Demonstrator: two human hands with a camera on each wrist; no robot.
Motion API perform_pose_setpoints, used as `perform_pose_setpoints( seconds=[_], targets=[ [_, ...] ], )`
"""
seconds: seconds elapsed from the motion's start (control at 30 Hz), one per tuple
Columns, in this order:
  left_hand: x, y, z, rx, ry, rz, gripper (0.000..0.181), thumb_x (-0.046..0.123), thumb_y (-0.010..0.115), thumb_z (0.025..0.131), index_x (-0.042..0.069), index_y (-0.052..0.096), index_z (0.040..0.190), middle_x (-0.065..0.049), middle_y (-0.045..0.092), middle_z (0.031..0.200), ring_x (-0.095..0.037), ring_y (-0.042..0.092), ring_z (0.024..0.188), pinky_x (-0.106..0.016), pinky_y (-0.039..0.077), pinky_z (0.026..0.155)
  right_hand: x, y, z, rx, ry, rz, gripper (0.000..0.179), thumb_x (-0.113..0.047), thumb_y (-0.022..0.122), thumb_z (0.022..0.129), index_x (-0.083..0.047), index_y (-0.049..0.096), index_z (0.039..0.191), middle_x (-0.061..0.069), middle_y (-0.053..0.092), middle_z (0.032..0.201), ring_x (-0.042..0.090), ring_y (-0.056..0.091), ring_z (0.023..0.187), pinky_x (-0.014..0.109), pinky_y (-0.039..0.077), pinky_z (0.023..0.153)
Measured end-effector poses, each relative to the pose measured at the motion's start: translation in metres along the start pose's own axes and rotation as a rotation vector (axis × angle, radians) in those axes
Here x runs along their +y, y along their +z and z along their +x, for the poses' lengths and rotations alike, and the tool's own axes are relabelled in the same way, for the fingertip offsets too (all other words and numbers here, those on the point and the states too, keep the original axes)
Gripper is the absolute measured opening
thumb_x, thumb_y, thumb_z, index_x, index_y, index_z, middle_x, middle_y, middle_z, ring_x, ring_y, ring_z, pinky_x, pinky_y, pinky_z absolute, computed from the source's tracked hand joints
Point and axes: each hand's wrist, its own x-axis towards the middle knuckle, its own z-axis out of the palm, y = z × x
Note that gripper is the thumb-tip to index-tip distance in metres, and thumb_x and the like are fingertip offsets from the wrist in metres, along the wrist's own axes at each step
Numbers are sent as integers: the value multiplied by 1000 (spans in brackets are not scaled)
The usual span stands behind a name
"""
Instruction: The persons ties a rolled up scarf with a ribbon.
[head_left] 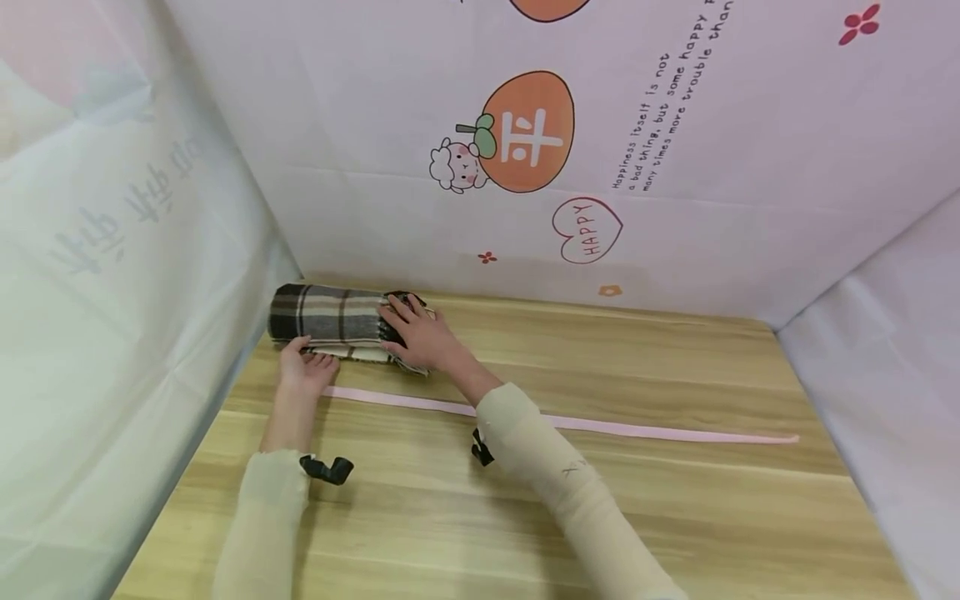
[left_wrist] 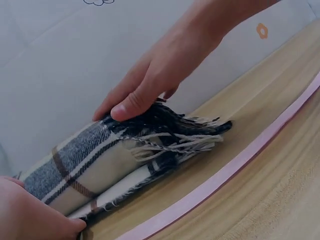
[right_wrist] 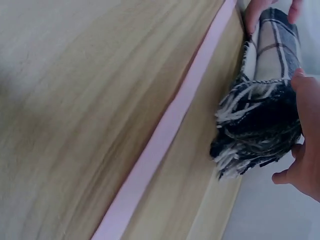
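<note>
One checked scarf, rolled, back left of the table

Scarf lies as a thick roll along the back edge of the table, near the left corner, just in front of the printed cloth; a loose flap shows along its near underside, so the roll is probably not snug by itself.

Right hand rests over the right end, where the fringe spills out; fingers parted and nearly straight, draped across the top, thumb toward the near side; it seems to press rather than grip, likely because that end is loosest.

Left hand is at the near side toward the left end; thumb up against the roll, fingers partly bent by the flap's edge; cannot tell whether they pinch the cloth or merely touch it; the placing looks meant to steady the lower edge while the other hand minds the fringe.

Pink ribbon lies stretched across the table in front of the scarf, roughly in line with it; its left end meets the view at the left hand, which hides whether it runs on; neither hand seems to hold it; set apart from the roll, perhaps to keep it flat and within reach.
</note>
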Motion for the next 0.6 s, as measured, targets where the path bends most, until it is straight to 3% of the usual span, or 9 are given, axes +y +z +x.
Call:
perform_pose_setpoints(
  seconds=[0.2, 0.37, 0.47, 0.6],
  targets=[
    [4, 5, 11, 12, -26, 68, 79, 27, 48, 105, 30, -10, 158, 12, -8, 166, -2, -2, 154, -21, 15, 123, 0, 7, -1, -7, 8, 26, 67, -58, 31, 103, -36, 3, 160, -4, 1, 170, 27, 4, 157, 63, 27, 118],
    [7, 13, 11, 16, -89, 29, 76, 26, 60, 100, 30, 13, 158, 12, 17, 162, -3, 19, 150, -22, 26, 120, 5, 15, -7, 25, 9, -9, 68, -54, 35, 104, -36, 1, 160, -4, 1, 170, 27, 7, 157, 60, 31, 117],
    [11, 13, 15, 29, -122, 5, 74, 24, 69, 95, 30, 25, 154, 11, 35, 148, -2, 33, 140, -23, 36, 110, 7, 20, -10, 37, 1, -26, 67, -52, 36, 104, -37, 1, 160, -4, 2, 170, 27, 9, 156, 58, 34, 116],
    [13, 13, 18, 23, -139, 20, 74, 24, 74, 91, 34, 30, 150, 10, 44, 132, -3, 43, 122, -25, 42, 93, 9, 23, -12, 47, -9, -13, 66, -50, 37, 105, -37, 2, 160, -4, 1, 170, 26, 10, 156, 57, 34, 116]
  ],
)
